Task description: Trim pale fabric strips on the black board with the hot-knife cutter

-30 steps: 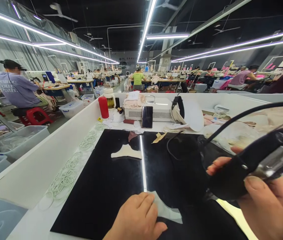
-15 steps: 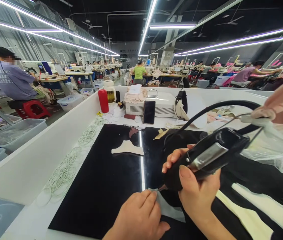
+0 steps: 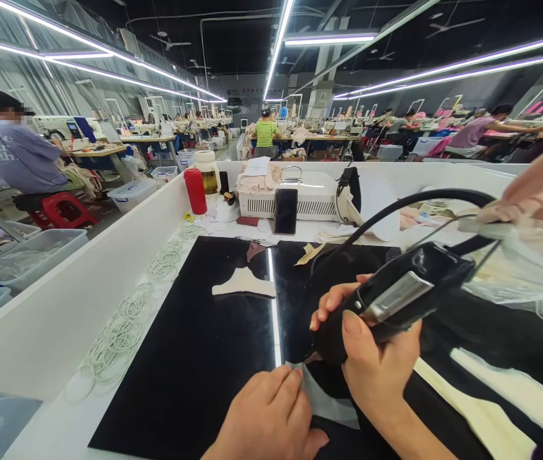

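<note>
My right hand [image 3: 381,358] is wrapped around a black corded iron [image 3: 396,294] with a shiny metal plate on its upper side. Its narrow front end points down and left, close to a thin grey translucent fabric piece [image 3: 324,402] on the black board [image 3: 180,377]. At that piece's left edge, my left hand [image 3: 271,409] has its fingers bent together, pinching or pressing it down; the fingertips are partly hidden. A cream cut piece [image 3: 243,283] lies farther up the board. Long pale yellow strips [image 3: 477,402] lie to the right of my right wrist.
A thick black hose [image 3: 410,199] arches from the iron's rear, beside a plastic bag [image 3: 530,275]. Pale green cord loops [image 3: 122,326] line the left side. Behind the board stand a phone [image 3: 285,211], a white vented box [image 3: 317,198] and a red bottle [image 3: 195,191]. White walls [image 3: 84,281] edge the table.
The view has shifted slightly. Both hands keep almost the same place at the grey piece, and the iron's tip stays beside it. A faint haze shows over the board.
</note>
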`<state>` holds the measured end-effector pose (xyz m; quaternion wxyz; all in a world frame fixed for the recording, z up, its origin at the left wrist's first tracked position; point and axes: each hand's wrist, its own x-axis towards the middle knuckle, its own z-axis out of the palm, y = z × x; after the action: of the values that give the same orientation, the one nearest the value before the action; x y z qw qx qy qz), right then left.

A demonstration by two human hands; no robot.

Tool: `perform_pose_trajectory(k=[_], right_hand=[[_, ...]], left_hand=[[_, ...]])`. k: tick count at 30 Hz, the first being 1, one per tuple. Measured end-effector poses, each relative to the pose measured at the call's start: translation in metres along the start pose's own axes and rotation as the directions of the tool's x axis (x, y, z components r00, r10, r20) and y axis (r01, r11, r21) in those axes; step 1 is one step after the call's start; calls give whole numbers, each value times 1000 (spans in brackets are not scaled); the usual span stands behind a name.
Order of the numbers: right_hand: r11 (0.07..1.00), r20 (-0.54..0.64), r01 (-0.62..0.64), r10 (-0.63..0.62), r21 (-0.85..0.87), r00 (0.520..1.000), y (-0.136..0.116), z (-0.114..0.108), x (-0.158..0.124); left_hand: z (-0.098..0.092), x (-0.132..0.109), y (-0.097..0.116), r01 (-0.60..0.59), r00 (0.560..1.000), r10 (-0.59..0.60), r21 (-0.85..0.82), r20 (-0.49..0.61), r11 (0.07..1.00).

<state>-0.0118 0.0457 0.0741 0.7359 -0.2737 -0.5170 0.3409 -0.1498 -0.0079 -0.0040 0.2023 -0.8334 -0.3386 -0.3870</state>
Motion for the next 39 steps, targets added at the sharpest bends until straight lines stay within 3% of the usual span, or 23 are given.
perform_pose_trajectory(k=[9, 26, 39], right_hand=[[995, 24, -35, 33, 92, 999, 3, 5, -2], [997, 15, -42, 41, 60, 999, 4, 10, -4], [995, 24, -53, 51, 91, 998, 8, 15, -4]], left_hand=[[-2, 0, 1, -5, 1000, 5, -3, 15, 1000], [1, -4, 2, -12, 999, 13, -15, 53, 1000], [0, 2, 6, 34, 999, -34, -11, 1, 999]])
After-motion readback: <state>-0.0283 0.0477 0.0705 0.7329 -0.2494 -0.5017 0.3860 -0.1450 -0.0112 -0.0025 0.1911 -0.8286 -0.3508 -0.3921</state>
